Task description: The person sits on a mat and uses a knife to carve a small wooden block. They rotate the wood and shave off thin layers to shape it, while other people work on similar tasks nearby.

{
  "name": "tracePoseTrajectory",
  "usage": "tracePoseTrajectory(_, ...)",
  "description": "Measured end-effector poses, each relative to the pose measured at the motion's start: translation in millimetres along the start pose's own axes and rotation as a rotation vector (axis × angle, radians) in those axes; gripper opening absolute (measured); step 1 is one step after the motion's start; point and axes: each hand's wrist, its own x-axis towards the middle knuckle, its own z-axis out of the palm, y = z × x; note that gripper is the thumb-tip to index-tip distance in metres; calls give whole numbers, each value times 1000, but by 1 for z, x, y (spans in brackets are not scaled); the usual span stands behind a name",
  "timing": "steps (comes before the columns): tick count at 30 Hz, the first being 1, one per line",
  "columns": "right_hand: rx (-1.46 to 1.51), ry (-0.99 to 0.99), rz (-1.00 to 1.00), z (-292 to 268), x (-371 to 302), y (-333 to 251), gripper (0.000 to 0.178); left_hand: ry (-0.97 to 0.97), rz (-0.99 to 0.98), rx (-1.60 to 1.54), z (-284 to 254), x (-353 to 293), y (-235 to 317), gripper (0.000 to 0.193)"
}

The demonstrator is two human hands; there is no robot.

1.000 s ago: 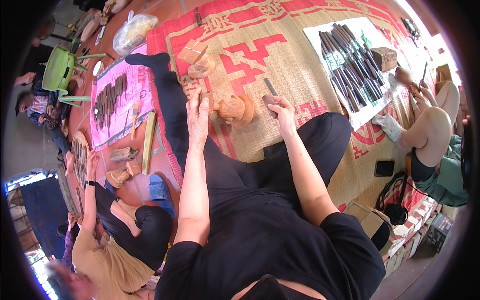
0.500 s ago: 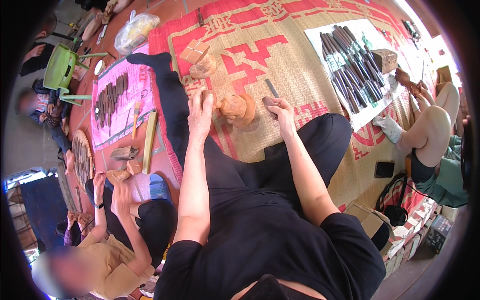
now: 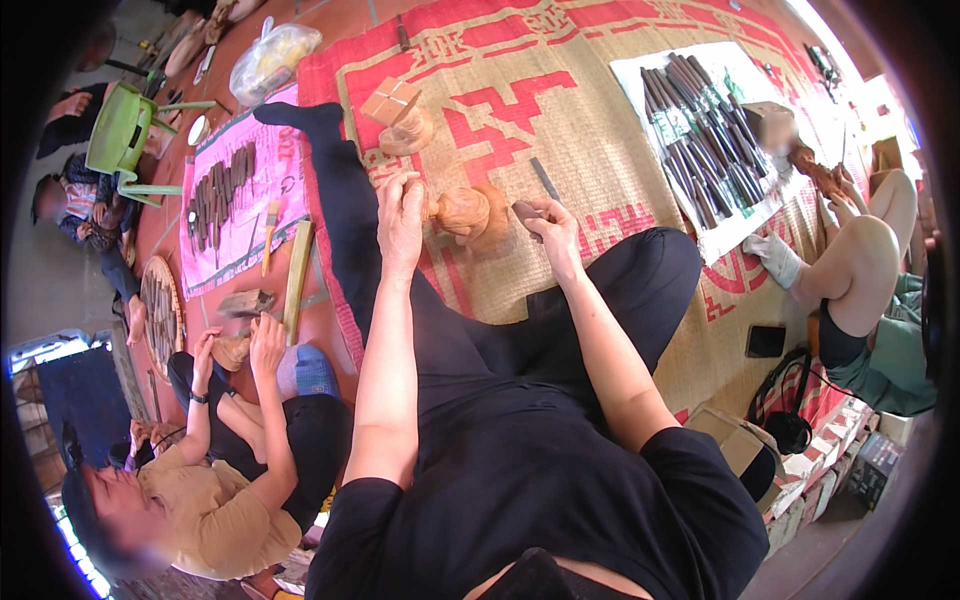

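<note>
The single view comes from the left one of two fisheye cameras worn side by side on the person's head. It looks steeply down and forward, with the wearer's black shirt filling the bottom centre of the frame, closest to the lens. The left hand and right hand lie farther off, just above mid-frame; the woven mat stretches beyond them to the upper edge. Straight edges bend toward a dark, rounded rim.

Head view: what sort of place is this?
Probably a shared wood-carving workspace: a carved wooden piece, dark slender tools laid on a white cloth, and a co-worker seated nearby.
</note>
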Motion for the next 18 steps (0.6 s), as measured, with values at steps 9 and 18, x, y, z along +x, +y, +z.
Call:
tracePoseTrajectory(9,30,8,-103,9,-4,6,28,8,60,56,1,-8,-3,32)
tracePoseTrajectory(18,-260,-7,-151,17,-15,1,22,3,99,146,4,-12,5,31)
